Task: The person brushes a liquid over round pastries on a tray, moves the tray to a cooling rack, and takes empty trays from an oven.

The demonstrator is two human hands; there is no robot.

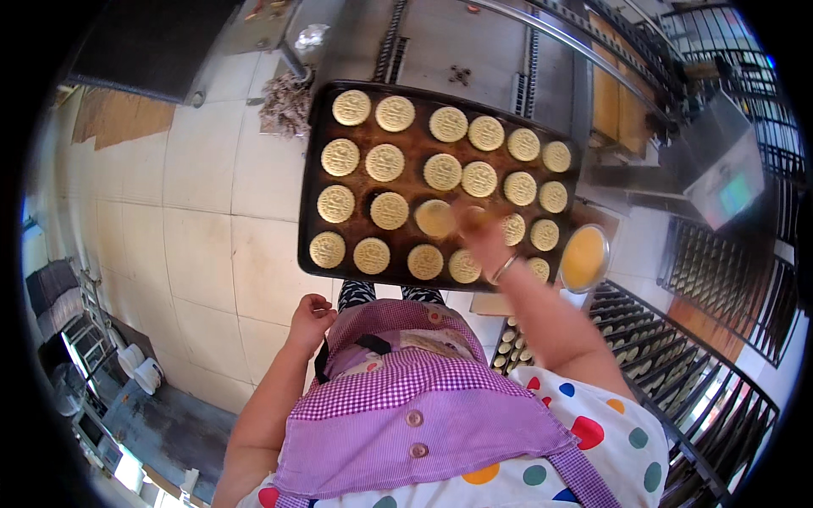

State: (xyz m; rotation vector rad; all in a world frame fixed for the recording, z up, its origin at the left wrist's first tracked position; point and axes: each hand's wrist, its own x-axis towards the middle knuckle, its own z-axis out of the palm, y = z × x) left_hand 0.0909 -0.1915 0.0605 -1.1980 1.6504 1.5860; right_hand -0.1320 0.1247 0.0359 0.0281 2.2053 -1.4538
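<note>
A dark baking tray (398,240) holds rows of round, pale pastries with stamped patterns, such as the pastry (384,162). My right hand (484,237), with a bangle at the wrist, reaches over the front half of the tray and is smeared by motion. Its fingers and anything in them cannot be made out. Just left of it, one pastry (434,218) looks smoother and deeper yellow than the others. Beside the tray's right edge stands a bowl of yellow liquid (584,256). My left hand (313,319) hangs empty before the tray, fingers loosely curled and apart.
Metal machinery with chain tracks (461,51) lies beyond the tray. At the lower right, a dark rack (677,372) carries trays of pastries. A grey box with a lit screen (732,190) stands at right. Pale floor tiles (199,173) extend to the left.
</note>
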